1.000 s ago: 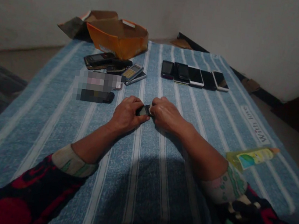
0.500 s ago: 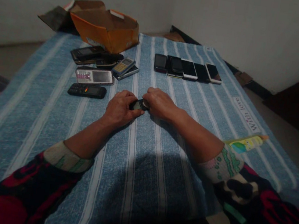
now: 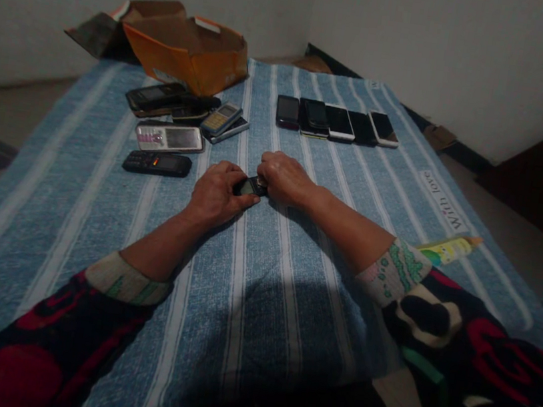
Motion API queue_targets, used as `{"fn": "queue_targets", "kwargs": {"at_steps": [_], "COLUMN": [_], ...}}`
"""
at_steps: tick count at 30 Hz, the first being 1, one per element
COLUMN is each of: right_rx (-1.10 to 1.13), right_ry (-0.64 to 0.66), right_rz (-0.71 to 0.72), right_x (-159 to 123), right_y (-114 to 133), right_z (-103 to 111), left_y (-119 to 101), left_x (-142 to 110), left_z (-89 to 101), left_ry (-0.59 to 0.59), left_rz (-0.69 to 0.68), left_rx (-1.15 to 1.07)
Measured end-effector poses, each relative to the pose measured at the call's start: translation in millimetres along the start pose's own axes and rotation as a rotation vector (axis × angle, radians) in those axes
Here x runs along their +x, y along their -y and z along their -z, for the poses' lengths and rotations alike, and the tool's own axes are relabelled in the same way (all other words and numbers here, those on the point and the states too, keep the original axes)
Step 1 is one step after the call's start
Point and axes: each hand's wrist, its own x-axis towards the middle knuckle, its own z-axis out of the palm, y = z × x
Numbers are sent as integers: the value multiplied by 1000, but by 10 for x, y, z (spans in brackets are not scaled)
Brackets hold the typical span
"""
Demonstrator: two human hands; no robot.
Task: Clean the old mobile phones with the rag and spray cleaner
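Note:
My left hand and my right hand meet over the blue striped cloth, both closed on a small dark phone held between them just above the cloth. Only a sliver of the phone shows between the fingers. To the left lie a black keypad phone and a silver phone. Behind those is a pile of old phones. A row of several smartphones lies side by side further back on the right.
An orange cardboard box with open flaps stands at the far left end of the cloth. A yellow-green tube lies at the right beside my right sleeve. White walls meet in a corner behind, and bare floor surrounds the cloth.
Both hands have stayed closed on the small phone. The view has shifted, so everything sits a little further left and higher in the frame than before.

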Motion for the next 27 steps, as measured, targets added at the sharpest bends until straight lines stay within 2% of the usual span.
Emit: {"fn": "queue_targets", "kwargs": {"at_steps": [5,11,18,24,27], "right_rx": [5,-61,-40,-30,6], "right_ry": [28,43,15,-29,-23], "right_rz": [47,56,99,31,49], "right_x": [-53,45,-65,64,20], "right_y": [24,-4,16,-29,-18], "right_z": [6,29,-15,-54,-59], "left_y": [17,24,39,39,39], "left_x": [3,22,19,29,27], "left_z": [-7,-14,-24,-22,-26], "left_ry": [-1,14,9,20,14], "left_rz": [-19,-15,-46,-39,-34], "left_rx": [11,15,0,8,5]}}
